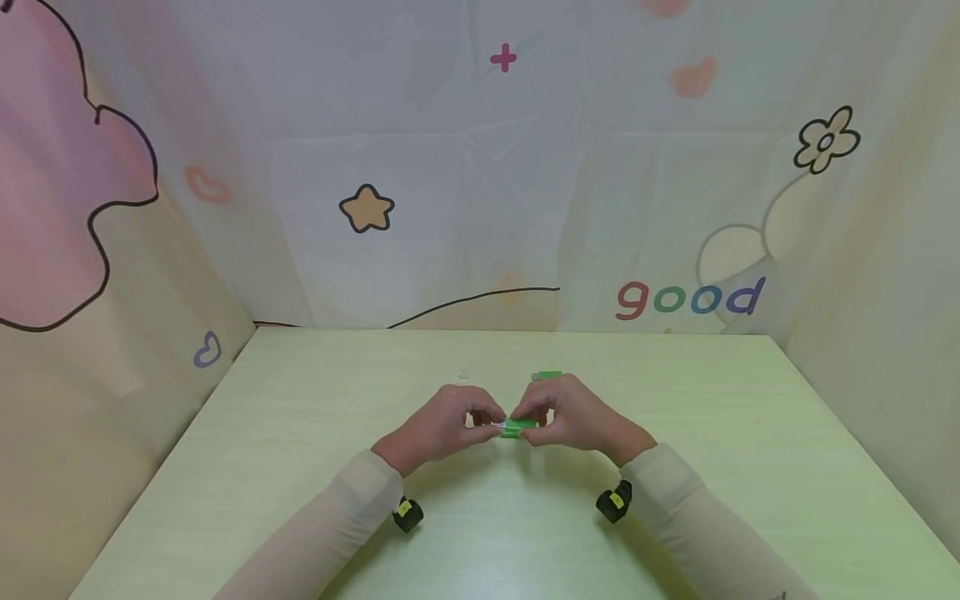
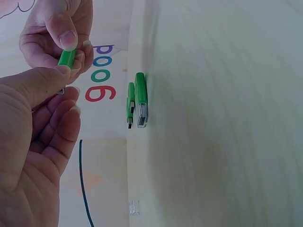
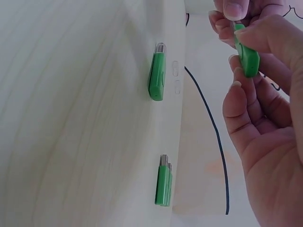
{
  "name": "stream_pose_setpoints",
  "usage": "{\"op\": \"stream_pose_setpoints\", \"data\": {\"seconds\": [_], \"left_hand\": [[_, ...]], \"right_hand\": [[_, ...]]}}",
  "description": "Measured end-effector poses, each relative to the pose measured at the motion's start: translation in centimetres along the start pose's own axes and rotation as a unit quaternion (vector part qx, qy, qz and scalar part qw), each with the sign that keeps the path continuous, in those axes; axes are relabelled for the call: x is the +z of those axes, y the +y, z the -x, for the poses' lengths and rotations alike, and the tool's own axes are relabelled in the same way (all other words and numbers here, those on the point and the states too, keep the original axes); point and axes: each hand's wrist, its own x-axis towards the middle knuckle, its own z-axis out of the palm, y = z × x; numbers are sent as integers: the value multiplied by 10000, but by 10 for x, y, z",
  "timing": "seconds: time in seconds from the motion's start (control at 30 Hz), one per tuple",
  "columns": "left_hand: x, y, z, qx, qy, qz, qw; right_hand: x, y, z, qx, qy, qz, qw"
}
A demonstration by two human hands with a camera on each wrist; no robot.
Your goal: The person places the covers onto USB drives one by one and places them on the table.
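L hand (image 1: pixel 453 421) pinches the tip, R hand (image 1: pixel 576 417) the body, of a green plastic USB-type stick (image 3: pixel 251 64) above the pale wood-grain table (image 1: pixel 300 400). Prob. cap on/off step, can't tell which; next move needs steady R grip, straight L push/pull.

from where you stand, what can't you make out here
Head view: part of the back green sticks, behind the right hand.
Head view: the exact shape of the clear pieces, too small and faint.
Left wrist view: part of the held green stick, behind the left hand.
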Motion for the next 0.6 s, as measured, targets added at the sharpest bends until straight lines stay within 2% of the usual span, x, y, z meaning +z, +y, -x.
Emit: {"op": "stream_pose_setpoints", "data": {"seconds": [0.13, 0.37, 0.6], "left_hand": [[-2, 1, 0, -6, -41, 20, 10000], [-4, 3, -2, 214, -64, -466, 9987], [-3, 3, -5, 289, -34, -725, 9969]], "right_hand": [[2, 1, -1, -98, 28, -8, 9999], [3, 4, -3, -259, 98, 71, 9996], [3, 4, -4, -124, 48, 87, 9999]]}}
